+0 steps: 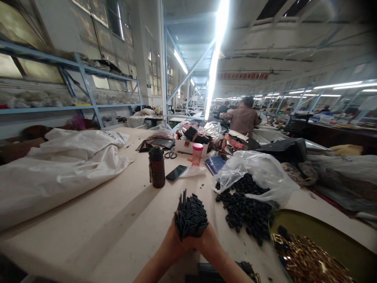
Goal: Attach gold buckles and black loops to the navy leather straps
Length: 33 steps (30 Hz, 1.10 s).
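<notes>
Both my hands are closed round a thick bundle of black strips [191, 216], their cut ends facing up. My left hand [176, 239] grips the bundle from the left and my right hand [204, 238] from the right, with the wrists close together. Most of the fingers are hidden behind the strips. To the right of my hands lies a loose pile of small black loops [249, 214], partly spilling from a clear plastic bag [259, 169]. A round tray [321, 224] at the lower right holds many gold-coloured metal pieces [312, 255] and a few black ones.
A dark bottle [157, 167], a phone [176, 172], scissors [171, 155] and a pink-lidded jar [197, 154] stand or lie ahead on the table [118, 212]. White sacking [67, 169] covers the left side. Behind is a cluttered box [188, 147]; a person [243, 118] is farther back.
</notes>
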{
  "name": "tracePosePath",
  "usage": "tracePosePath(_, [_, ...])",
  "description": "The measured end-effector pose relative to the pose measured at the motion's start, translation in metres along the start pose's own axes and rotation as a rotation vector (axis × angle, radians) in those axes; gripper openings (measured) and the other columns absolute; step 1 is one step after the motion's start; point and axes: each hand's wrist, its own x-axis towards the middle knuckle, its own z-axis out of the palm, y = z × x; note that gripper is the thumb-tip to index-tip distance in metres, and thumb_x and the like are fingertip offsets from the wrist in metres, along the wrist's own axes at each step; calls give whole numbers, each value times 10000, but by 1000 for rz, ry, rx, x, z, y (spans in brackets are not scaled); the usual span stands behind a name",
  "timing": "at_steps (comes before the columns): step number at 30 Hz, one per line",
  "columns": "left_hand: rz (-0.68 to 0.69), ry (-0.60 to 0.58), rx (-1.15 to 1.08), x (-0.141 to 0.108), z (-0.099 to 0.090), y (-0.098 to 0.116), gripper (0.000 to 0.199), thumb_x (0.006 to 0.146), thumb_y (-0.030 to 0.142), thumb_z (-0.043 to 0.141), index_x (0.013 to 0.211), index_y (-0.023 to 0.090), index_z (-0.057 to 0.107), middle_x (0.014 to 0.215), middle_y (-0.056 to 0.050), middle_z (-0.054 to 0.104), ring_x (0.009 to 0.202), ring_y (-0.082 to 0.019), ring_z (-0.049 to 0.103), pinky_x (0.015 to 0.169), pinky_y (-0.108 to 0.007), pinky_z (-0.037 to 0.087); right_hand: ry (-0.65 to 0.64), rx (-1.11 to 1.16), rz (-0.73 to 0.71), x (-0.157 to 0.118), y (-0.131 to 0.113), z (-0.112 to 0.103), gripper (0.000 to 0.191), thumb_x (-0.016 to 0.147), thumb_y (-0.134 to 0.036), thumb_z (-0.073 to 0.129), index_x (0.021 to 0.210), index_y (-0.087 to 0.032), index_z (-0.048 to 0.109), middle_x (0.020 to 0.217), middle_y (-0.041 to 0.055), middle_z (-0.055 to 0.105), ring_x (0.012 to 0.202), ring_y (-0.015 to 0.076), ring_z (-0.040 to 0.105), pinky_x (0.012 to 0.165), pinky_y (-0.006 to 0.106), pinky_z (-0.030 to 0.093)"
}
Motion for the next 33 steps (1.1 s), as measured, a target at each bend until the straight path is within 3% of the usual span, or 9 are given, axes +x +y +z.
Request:
tracePosePath(5, [167, 83, 61, 5, -2, 3, 781, 557, 313, 727, 1262, 210, 406, 1241, -96, 502, 1150, -345, 428, 1012, -429, 348, 104, 81, 27, 3, -5, 5, 387, 487, -156, 720, 858, -199, 622, 963, 34, 672, 896, 261, 590, 839, 377, 457])
tracePosePath(9, [230, 79, 84, 11, -13, 11, 898, 557, 308, 726, 1328, 178, 287, 1313, -105, 430, 1190, -340, 388, 1032, -406, 318, 172, 88, -6, 10, -9, 9, 408, 506, -189, 709, 904, -192, 620, 934, 42, 676, 897, 266, 587, 834, 374, 452])
tracePosePath(15, [126, 64, 69, 10, -6, -15, 936, 574, 273, 714, 1350, 154, 205, 1330, -134, 390, 1199, -322, 383, 1032, -395, 293, 310, 97, 152, 10, 20, 12, 452, 505, -193, 687, 944, -163, 584, 891, 71, 673, 849, 283, 596, 790, 377, 473])
tracePosePath(17, [119, 56, 43, 13, -8, -13, 906, 569, 273, 717, 1336, 156, 250, 1303, -122, 428, 1181, -316, 403, 1016, -381, 312, 307, 152, 169, 12, 23, 16, 468, 547, -232, 689, 992, -161, 566, 951, 76, 665, 913, 279, 589, 834, 370, 458])
tracePosePath(20, [77, -71, 70, 28, -24, 4, 866, 523, 267, 738, 1290, 164, 351, 1230, -96, 514, 1117, -312, 465, 954, -358, 372, 293, 341, 277, 20, 22, 24, 465, 668, -401, 632, 1062, -171, 543, 1055, 81, 639, 1010, 255, 569, 877, 353, 443])
tracePosePath(24, [-100, -168, 270, 57, -47, 18, 689, 531, 342, 721, 1156, 155, 500, 1090, -90, 613, 1004, -303, 546, 860, -334, 413, 113, 537, 666, 27, 22, 26, 528, 761, -599, 437, 1041, -170, 563, 930, 99, 669, 843, 224, 639, 704, 351, 512])
tracePosePath(26, [-145, -144, 313, 68, -52, 14, 615, 537, 379, 709, 1084, 148, 549, 1080, -108, 617, 1035, -321, 526, 872, -335, 390, 29, 454, 798, 24, 25, 19, 480, 768, -580, 451, 959, -163, 593, 791, 79, 671, 712, 188, 644, 613, 309, 513])
tracePosePath(29, [-189, -126, 337, 76, -54, 0, 570, 535, 415, 705, 1029, 160, 579, 1092, -111, 614, 1072, -326, 500, 889, -319, 360, -11, 341, 849, 14, 29, 2, 340, 742, -479, 563, 833, -156, 614, 676, 46, 640, 581, 139, 613, 524, 243, 487])
tracePosePath(33, [-246, -138, 335, 81, -69, -9, 458, 608, 508, 630, 917, 170, 622, 1020, -92, 646, 1011, -302, 531, 858, -304, 359, 9, 296, 879, -3, 26, -14, 271, 685, -406, 651, 806, -169, 600, 736, 48, 634, 577, 130, 610, 499, 237, 488])
